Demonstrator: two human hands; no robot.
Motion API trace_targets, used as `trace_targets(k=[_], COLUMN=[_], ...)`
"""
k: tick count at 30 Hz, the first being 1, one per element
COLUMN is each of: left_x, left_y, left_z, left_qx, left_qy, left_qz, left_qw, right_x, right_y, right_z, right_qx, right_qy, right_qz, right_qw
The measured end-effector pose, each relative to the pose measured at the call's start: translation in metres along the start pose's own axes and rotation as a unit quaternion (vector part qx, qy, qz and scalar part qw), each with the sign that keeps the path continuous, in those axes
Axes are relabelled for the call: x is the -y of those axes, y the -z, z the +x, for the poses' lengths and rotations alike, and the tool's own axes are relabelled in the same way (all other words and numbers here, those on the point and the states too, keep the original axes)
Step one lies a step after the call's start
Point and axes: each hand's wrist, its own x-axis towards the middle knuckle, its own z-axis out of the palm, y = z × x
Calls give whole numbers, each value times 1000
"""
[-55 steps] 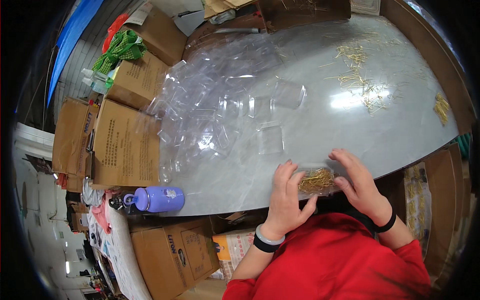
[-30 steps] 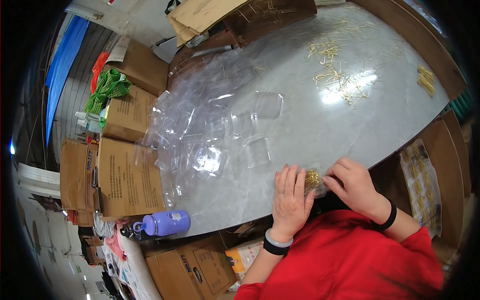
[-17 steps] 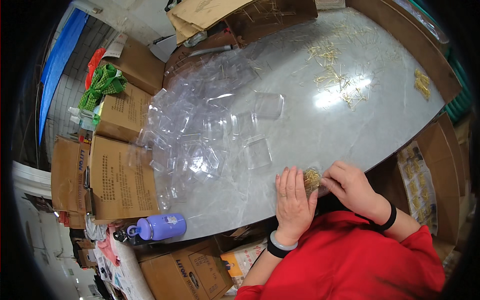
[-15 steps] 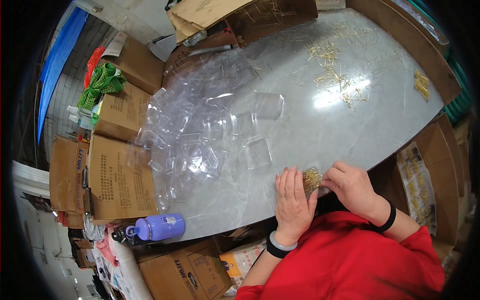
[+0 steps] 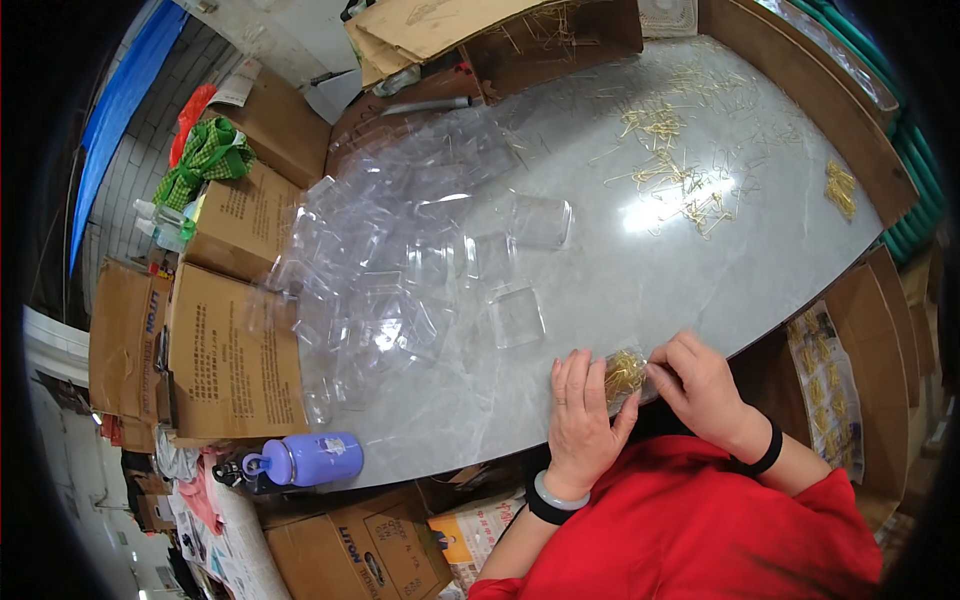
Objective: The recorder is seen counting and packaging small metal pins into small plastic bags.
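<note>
A small clear plastic box [image 5: 626,376] filled with gold wire hooks lies between my hands at the table's near edge. My left hand [image 5: 588,418] grips its left side, the fingers long and close together and the thumb toward the near side. At the box's right end my right hand [image 5: 697,388] has curled fingers, with thumb and forefinger pinched on the edge; the fingertips are partly hidden. Just beyond my left hand sits an empty clear box [image 5: 518,318]. Many more clear boxes [image 5: 400,235] are heaped to the left.
Loose gold hooks [image 5: 685,190] are scattered over the far right of the grey table [image 5: 640,285], with a small bundle [image 5: 840,190] near its right edge. A purple bottle [image 5: 315,460] lies at the near left. Cardboard boxes [image 5: 235,350] line the left; an open carton [image 5: 875,360] stands right.
My right hand has drawn slightly away from my left, so more of the hook-filled box shows between them. The whole view has shifted a little.
</note>
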Motion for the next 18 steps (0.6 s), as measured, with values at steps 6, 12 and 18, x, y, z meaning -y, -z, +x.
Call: trace_targets(k=[6,12,18], left_x=[1,2,0], left_y=[3,2,3], left_z=[-1,-3,-2], left_qx=[17,19,23], left_qy=[1,7,3], left_qz=[11,16,11], left_qw=[1000,1000,1000], right_x=[0,-5,-16], right_y=[-1,4,4], right_z=[5,22,28], right_qx=[26,-30,63], right_qy=[112,64,47], right_qz=[-100,-48,-66], right_qw=[988,996,995])
